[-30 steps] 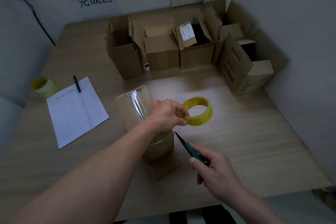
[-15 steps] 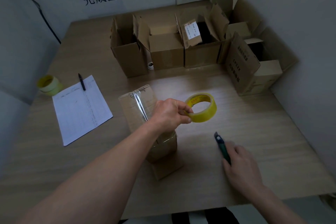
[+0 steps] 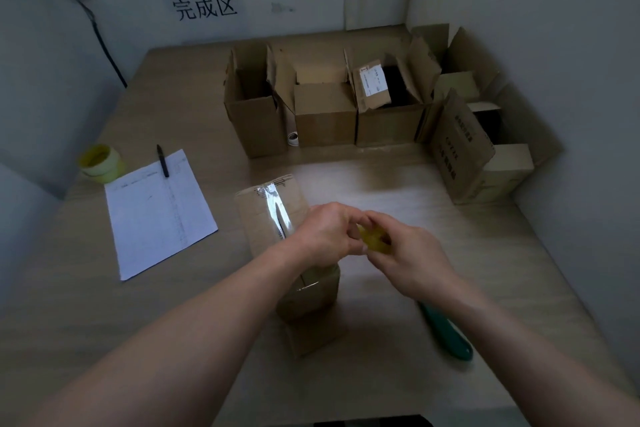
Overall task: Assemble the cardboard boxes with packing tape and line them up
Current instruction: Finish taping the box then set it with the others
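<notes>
Head view: both hands, left (image 3: 323,236) and right (image 3: 407,258), fingers curled around yellow tape roll (image 3: 374,239) above taped box (image 3: 277,218); open boxes' (image 3: 325,114) contents indiscernible.

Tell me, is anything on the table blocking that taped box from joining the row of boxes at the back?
Nothing visible: bare table lies between the taped box and the row of boxes.

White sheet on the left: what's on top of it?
A black pen lies across the far edge of the white sheet, partly on the table. Faint printed lines show, illegible. Nothing else rests on it.
</notes>
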A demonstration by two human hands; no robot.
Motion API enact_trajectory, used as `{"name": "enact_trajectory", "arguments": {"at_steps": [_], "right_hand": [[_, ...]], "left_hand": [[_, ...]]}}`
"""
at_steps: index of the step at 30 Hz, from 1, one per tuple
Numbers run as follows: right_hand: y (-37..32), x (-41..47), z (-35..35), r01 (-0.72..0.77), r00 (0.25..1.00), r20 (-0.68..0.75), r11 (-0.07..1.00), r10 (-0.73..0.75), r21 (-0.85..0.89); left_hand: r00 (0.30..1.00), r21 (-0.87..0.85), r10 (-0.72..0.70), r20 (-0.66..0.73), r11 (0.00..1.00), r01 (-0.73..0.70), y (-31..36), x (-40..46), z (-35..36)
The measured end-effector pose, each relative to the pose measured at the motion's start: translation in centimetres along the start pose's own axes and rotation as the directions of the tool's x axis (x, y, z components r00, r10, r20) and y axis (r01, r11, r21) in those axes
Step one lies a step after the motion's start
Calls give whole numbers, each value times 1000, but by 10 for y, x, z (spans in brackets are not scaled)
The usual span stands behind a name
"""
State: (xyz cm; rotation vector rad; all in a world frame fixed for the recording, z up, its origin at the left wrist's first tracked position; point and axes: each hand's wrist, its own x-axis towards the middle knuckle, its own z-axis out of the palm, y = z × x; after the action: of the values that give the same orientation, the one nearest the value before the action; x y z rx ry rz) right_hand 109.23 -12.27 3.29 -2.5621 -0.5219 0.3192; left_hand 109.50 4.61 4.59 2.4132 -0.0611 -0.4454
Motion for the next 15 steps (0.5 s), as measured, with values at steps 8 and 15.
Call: {"name": "enact_trajectory", "arguments": {"at_steps": [8, 15], "right_hand": [[1, 17, -6, -217, 975, 96, 949, 200, 227], [13, 4, -15, -210, 961, -79, 887, 264, 411]], "left_hand": [[971, 360, 216, -100, 918, -167, 32, 0, -7], [850, 228, -20, -526, 960, 164, 16, -46, 5]]}}
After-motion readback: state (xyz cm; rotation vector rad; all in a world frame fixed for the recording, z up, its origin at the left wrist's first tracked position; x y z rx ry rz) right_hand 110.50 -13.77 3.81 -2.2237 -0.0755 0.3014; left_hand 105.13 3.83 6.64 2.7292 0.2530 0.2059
